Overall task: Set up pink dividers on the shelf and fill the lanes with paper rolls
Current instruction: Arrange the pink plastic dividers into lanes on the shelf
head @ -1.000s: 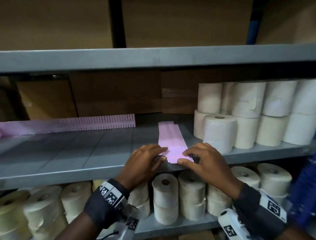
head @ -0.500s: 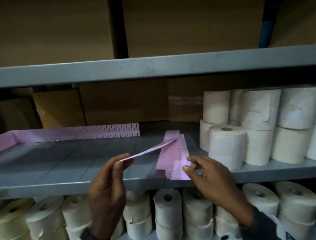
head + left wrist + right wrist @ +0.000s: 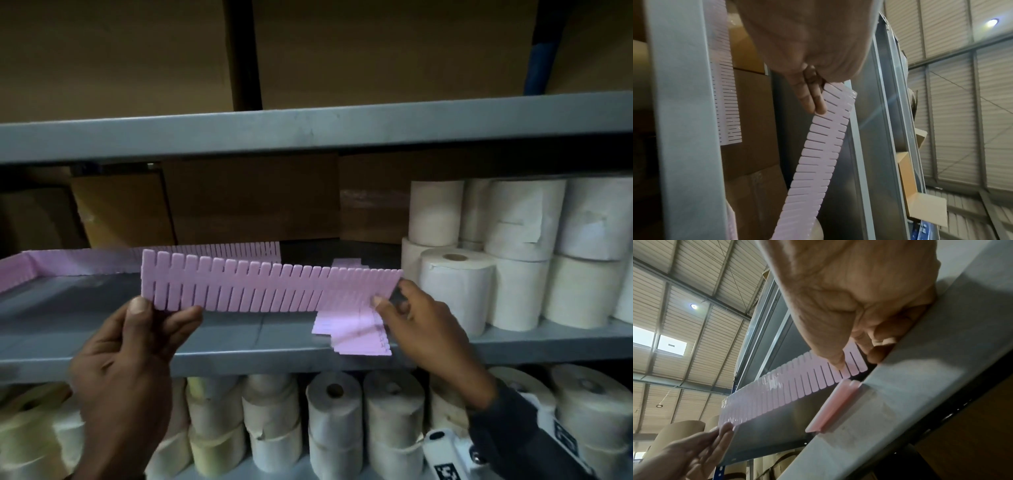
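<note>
I hold one slotted pink divider strip point(image 3: 267, 286) level and upright in front of the middle shelf point(image 3: 239, 356). My left hand point(image 3: 154, 318) pinches its left end between thumb and fingers, also seen in the left wrist view point(image 3: 830, 129). My right hand point(image 3: 394, 301) pinches its right end point(image 3: 838, 368). A stack of flat pink dividers point(image 3: 356, 330) lies on the shelf near its front edge, under my right hand. Another pink divider point(image 3: 212, 255) stands along the back of the shelf, with a short piece point(image 3: 17, 274) at the far left. Paper rolls point(image 3: 455, 284) are stacked on the shelf's right part.
More paper rolls point(image 3: 335, 421) fill the lower shelf. Brown cardboard boxes point(image 3: 250, 198) stand behind the middle shelf. The upper shelf's grey edge point(image 3: 308, 130) runs overhead. The left half of the middle shelf floor is bare grey metal.
My left hand lifted one strip off the stack. It now stands upright and level, and my right hand has taken its right end.
</note>
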The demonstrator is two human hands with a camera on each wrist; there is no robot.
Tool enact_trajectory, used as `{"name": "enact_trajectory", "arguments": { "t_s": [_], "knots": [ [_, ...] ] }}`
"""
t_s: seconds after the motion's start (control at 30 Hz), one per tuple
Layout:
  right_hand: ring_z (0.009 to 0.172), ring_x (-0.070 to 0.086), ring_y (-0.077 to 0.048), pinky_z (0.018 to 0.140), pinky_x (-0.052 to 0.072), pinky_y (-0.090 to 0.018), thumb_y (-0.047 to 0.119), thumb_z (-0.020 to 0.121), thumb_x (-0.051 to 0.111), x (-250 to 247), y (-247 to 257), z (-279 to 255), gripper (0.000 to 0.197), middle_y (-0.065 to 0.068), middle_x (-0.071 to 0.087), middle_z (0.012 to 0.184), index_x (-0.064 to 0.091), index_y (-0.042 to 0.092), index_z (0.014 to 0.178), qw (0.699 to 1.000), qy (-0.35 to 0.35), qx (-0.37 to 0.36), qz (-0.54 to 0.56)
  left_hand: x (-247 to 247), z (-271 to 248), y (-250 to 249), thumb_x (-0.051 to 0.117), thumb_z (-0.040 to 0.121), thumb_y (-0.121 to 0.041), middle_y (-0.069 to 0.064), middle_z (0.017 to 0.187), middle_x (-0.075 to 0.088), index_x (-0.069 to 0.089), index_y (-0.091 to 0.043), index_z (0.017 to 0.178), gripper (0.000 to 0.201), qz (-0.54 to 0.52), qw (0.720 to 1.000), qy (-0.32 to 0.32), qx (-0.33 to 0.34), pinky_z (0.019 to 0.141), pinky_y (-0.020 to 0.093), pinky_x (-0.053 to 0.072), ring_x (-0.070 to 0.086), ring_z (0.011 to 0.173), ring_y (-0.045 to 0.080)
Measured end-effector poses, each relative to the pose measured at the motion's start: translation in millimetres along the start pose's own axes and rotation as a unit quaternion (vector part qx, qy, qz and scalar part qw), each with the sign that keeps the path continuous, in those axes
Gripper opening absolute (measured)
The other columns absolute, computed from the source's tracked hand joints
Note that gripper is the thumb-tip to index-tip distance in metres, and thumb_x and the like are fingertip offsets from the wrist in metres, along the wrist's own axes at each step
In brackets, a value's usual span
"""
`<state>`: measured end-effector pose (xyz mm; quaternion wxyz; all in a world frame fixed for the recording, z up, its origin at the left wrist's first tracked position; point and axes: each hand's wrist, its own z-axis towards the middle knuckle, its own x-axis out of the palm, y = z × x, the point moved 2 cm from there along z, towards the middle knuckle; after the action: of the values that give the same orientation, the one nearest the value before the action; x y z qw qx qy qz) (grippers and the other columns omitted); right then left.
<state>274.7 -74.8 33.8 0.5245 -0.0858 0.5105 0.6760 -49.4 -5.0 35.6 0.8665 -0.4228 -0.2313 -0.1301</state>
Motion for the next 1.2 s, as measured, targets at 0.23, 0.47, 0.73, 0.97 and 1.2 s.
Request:
{"name": "enact_trajectory", "arguments": {
  "t_s": [0.23,0.47,0.73,0.97,1.2],
  "knots": [
    [0.071,0.066,0.002,0.06,0.048,-0.016,0.056,0.079,0.061,-12,19,-15,0.036,0.017,0.073,0.082,0.072,0.026,0.094,0.983,-0.002,-0.056,0.175,-32,13,-18,0.051,0.108,-0.015,0.008,0.08,0.079,0.081,-0.021,0.097,0.033,0.056,0.998,0.004,-0.019,0.074,0.031,0.066,0.078,0.071,0.018],
    [0.074,0.067,0.0,0.068,0.059,-0.038,0.051,0.073,0.067,-9,100,-18,0.04,0.022,0.072,0.086,0.059,0.051,0.112,0.978,0.004,-0.11,0.178,-91,40,-68,0.059,0.1,-0.036,-0.001,0.099,0.081,0.075,-0.025,0.11,0.022,0.258,0.96,0.008,0.105,0.075,0.03,0.065,0.078,0.084,0.021],
    [0.06,0.067,-0.004,0.056,0.055,-0.035,0.036,0.087,0.065,44,225,45,0.036,0.009,0.071,0.072,0.051,0.041,0.12,0.978,0.067,-0.18,0.088,-178,85,-120,0.067,0.092,-0.039,-0.002,0.104,0.08,0.072,-0.033,0.125,0.034,0.314,0.938,-0.043,0.139,0.067,0.053,0.064,0.077,0.084,0.03],
    [0.058,0.064,-0.012,0.052,0.051,-0.027,0.028,0.095,0.061,124,304,107,0.016,-0.004,0.072,0.077,0.062,0.029,0.111,0.966,0.137,-0.168,0.142,-255,133,-122,0.067,0.09,-0.047,0.004,0.111,0.079,0.071,-0.03,0.132,0.045,0.328,0.94,-0.027,0.088,0.082,0.057,0.063,0.078,0.094,0.031],
    [0.063,0.067,-0.024,0.059,0.058,-0.04,0.028,0.092,0.067,202,346,148,0.037,-0.009,0.072,0.079,0.055,0.032,0.127,0.954,0.152,-0.173,0.195,-277,166,-146,0.067,0.093,-0.03,-0.011,0.093,0.078,0.071,-0.038,0.12,0.029,0.409,0.9,0.006,0.151,0.065,0.019,0.062,0.077,0.078,0.007]
  ]
}}
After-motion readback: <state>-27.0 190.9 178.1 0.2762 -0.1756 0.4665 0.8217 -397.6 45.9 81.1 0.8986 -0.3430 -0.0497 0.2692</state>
